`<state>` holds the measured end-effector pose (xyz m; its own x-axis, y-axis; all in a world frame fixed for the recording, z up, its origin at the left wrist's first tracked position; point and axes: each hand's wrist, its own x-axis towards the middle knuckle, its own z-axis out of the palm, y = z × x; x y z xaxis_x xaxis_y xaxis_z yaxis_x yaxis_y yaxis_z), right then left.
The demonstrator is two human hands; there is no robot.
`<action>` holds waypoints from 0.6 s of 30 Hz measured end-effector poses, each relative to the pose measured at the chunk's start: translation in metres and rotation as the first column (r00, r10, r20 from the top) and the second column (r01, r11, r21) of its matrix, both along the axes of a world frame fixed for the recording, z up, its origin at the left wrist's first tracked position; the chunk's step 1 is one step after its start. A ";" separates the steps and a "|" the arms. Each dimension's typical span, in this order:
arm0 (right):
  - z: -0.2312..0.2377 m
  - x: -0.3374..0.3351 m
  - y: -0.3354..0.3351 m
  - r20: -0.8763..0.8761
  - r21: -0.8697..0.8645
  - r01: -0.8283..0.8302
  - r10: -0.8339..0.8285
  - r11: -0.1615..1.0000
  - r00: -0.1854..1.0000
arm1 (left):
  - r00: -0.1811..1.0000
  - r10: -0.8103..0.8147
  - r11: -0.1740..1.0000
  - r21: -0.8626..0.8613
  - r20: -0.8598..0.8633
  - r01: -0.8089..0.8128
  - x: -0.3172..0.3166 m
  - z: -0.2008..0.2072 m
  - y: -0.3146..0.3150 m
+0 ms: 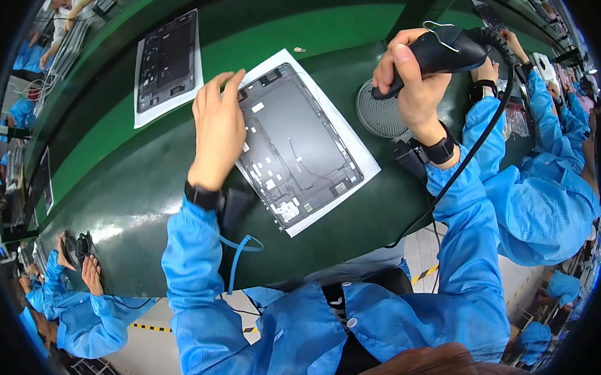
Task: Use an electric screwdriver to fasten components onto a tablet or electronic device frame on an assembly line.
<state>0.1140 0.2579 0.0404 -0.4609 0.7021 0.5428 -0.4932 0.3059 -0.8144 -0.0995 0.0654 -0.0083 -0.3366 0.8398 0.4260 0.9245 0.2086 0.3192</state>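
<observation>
A dark grey tablet housing (297, 144), its inner side up with small white labels and a thin wire, lies tilted on a white sheet (363, 159). My left hand (219, 127) rests at its upper left edge, fingers stretched out, holding nothing. My right hand (416, 82) is closed round a black handheld tool (445, 50) with a wire hook and a coiled cable. The tool's exact kind does not show. It is held above a round grey dimpled disc (378, 112), right of the housing. Black straps with small black boxes circle both my wrists.
Another housing (167, 59) lies on white paper at the far left. A black cable (470, 154) runs down past my right forearm; a blue cord (239, 247) hangs near my left sleeve. Co-workers in blue sit at right (539, 204) and left (95, 324) along the green bench (133, 195).
</observation>
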 end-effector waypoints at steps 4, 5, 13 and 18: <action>-0.007 0.004 0.009 0.004 -0.038 -0.003 0.003 0.999 1.000 | 0.979 -0.019 0.990 -0.136 0.202 0.048 0.079 0.019 -0.045; -0.007 0.003 0.009 0.002 -0.059 -0.011 0.011 0.998 1.000 | 0.965 -0.040 0.976 -0.197 0.261 0.093 0.098 0.025 -0.058; -0.019 -0.005 0.010 -0.016 -0.117 -0.055 0.053 0.992 0.998 | 0.953 -0.077 0.913 -0.363 0.291 0.185 0.104 0.013 -0.078; -0.026 0.001 0.009 -0.012 -0.102 -0.053 0.052 0.993 0.999 | 0.948 -0.054 0.915 -0.365 0.312 0.172 0.082 0.014 -0.071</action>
<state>0.1153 0.2666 0.0142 -0.4941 0.7290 0.4737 -0.5141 0.1944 -0.8354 -0.0172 -0.0054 0.0056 -0.2879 0.9569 -0.0379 0.8278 0.2686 0.4925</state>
